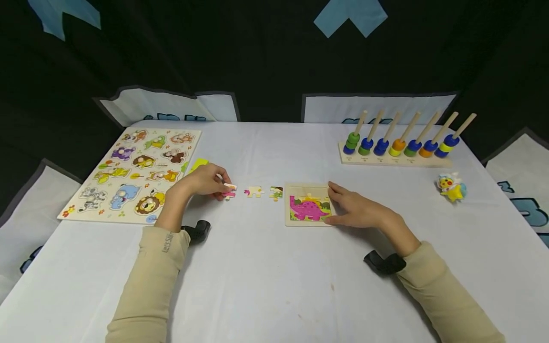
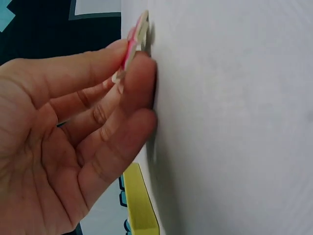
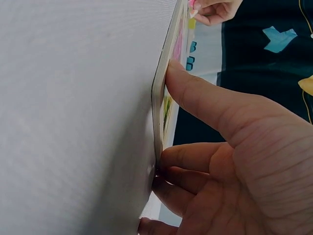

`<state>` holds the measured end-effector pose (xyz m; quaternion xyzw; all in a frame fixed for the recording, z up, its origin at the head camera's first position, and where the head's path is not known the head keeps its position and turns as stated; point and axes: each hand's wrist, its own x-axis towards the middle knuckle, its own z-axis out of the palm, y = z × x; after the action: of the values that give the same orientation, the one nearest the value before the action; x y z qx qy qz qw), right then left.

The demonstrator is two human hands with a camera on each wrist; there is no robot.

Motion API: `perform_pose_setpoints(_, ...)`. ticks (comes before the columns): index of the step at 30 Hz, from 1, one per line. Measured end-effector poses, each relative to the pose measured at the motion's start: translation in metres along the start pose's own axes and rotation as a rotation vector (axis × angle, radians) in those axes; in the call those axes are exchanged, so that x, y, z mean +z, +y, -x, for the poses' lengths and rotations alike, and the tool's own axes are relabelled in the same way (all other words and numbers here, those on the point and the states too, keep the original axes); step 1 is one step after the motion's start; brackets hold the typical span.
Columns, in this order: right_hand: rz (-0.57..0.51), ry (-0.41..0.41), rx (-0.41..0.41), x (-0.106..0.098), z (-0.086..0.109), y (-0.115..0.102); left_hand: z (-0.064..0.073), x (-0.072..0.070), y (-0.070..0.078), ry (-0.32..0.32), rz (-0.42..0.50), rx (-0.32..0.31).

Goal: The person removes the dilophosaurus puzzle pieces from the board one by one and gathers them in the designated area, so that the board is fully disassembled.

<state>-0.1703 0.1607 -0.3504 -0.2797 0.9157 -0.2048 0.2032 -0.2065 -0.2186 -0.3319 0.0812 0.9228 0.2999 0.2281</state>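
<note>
My left hand point(image 1: 206, 181) pinches a small pink-and-white jigsaw piece point(image 1: 230, 191) between thumb and fingers, close over the white table. In the left wrist view the piece point(image 2: 134, 41) is seen nearly edge-on. Two loose jigsaw pieces, one pale point(image 1: 256, 191) and one green and brown point(image 1: 276, 193), lie in a row to its right. Beside them sits a wooden jigsaw tray point(image 1: 288, 205) with a pink dinosaur picture point(image 1: 309, 210). My right hand point(image 1: 358, 208) holds the tray's right side, with the thumb point(image 3: 183, 81) on its face and the fingers along its edge.
At the left lies a large animal puzzle board point(image 1: 107, 216), with a yellow-green object point(image 1: 199, 164) by its right edge. A wooden peg rack point(image 1: 394, 160) with coloured beads stands at the back right. A small yellow toy figure point(image 1: 452, 188) is in front of it.
</note>
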Motion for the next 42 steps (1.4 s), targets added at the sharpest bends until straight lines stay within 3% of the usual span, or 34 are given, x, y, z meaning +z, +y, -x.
perform_pose_setpoints(5, -0.015, -0.007, 0.014, 0.001, 0.000, 0.000, 0.001, 0.001, 0.003, 0.017, -0.006, -0.020)
perform_pose_setpoints(12, -0.013, -0.003, 0.018, 0.000, 0.000, 0.000, 0.000, 0.002, 0.000, 0.031, 0.055, -0.066)
perform_pose_setpoints(21, -0.002, -0.005, 0.018, 0.000, -0.001, 0.000, -0.001, 0.003, 0.004, 0.087, -0.056, -0.053)
perform_pose_setpoints(28, -0.014, -0.009, 0.019, -0.003, -0.001, 0.000, -0.001, 0.005, 0.010, 0.163, -0.204, -0.039)
perform_pose_setpoints(38, -0.029, -0.010, 0.018, -0.003, 0.001, -0.001, 0.001, 0.009, 0.014, 0.236, -0.248, -0.044)
perform_pose_setpoints(42, -0.031, -0.012, 0.020, -0.003, 0.001, -0.001, 0.001, 0.009, 0.014, 0.233, -0.230, -0.043)
